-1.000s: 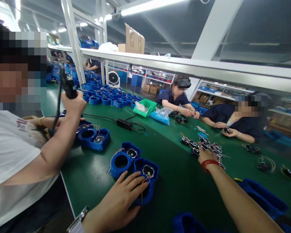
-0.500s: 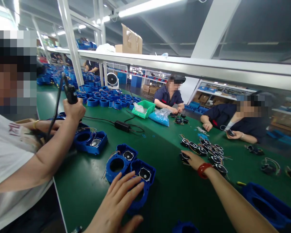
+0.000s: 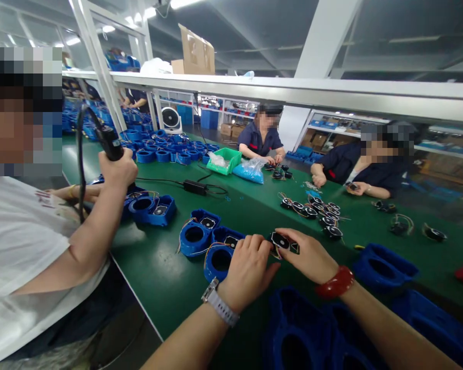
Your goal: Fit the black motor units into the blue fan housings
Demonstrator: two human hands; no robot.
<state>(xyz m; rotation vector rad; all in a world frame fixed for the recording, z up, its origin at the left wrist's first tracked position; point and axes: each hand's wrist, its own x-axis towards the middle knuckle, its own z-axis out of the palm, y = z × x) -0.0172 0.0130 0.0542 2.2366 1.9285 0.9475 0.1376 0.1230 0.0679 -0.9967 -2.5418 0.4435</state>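
Note:
My right hand (image 3: 310,256), with a red bangle at the wrist, grips a small black motor (image 3: 281,240) with a white-edged face and thin coloured wires. Beside it, my left hand (image 3: 250,262) has its fingertips at the motor's left end; its fingers are bent and the thumb stands apart. Just left of that hand lies a blue plastic housing (image 3: 216,263) with a round opening and a motor seated inside, partly covered by my fingers. A second such housing (image 3: 195,234) adjoins it. Several more wired motors (image 3: 310,211) lie grouped farther back on the green table.
Blue housings (image 3: 293,329) stand at the front and right (image 3: 386,264). At left, a co-worker's hand (image 3: 118,167) holds a black corded tool. A green bin (image 3: 224,160) and a bag of blue pieces (image 3: 250,170) sit mid-table. Two people work across from me under a white shelf (image 3: 293,92).
My right hand has lifted the motor from beside the group and brought it left towards me. My left hand has moved right, off the housing, to meet it. The view has shifted.

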